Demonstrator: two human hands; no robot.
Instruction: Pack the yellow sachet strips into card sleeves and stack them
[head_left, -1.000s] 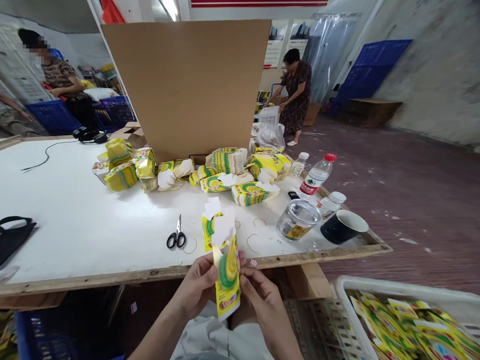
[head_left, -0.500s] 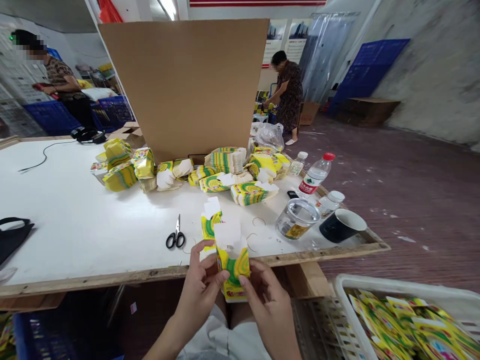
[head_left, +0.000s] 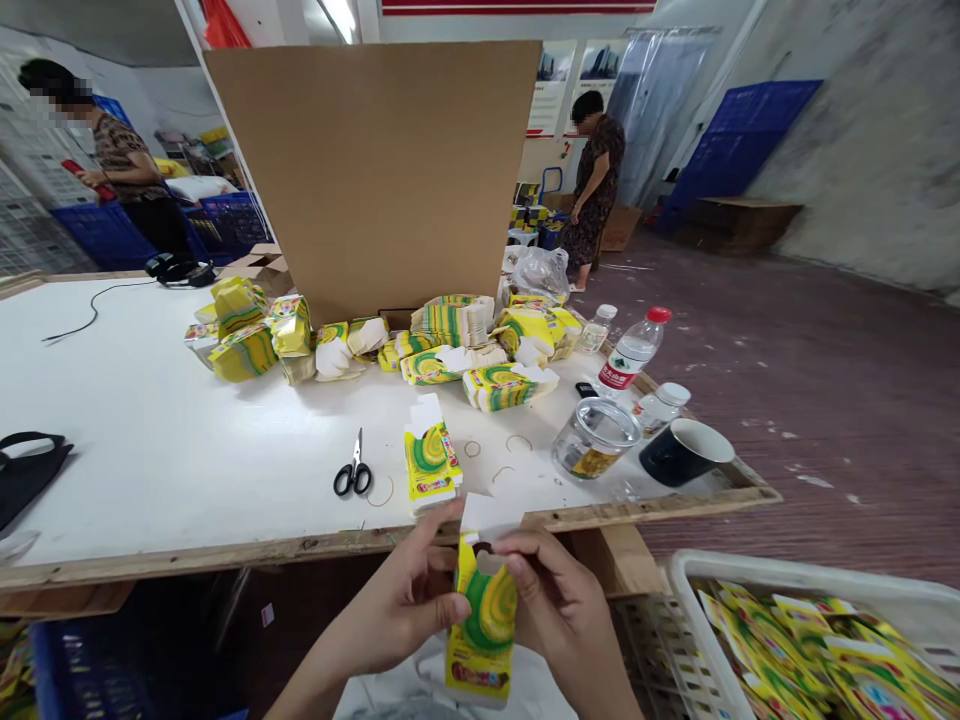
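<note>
Both my hands hold one small yellow-and-green carton [head_left: 484, 625] below the near table edge. My left hand [head_left: 409, 605] grips its left side with the thumb on the front. My right hand [head_left: 566, 610] pinches the top right, by the white flaps standing open. A small stack of flat cartons [head_left: 429, 462] lies on the white table [head_left: 150, 440] just beyond my hands. Black scissors [head_left: 352, 475] rest to its left, with rubber bands [head_left: 517, 443] scattered around. Bundles of flat cartons [head_left: 450, 340] pile up farther back.
A tall cardboard sheet [head_left: 375, 170] stands behind the bundles. A glass jar [head_left: 594, 450], black mug [head_left: 682, 452] and water bottle [head_left: 632, 355] sit at the right. A white crate [head_left: 787, 585] of cartons is at lower right. Two people [head_left: 596, 190] stand in the background.
My hands have lowered the carton towards me and turned it from edge-on to front-on. The stack on the table is now uncovered. The far person has straightened up.
</note>
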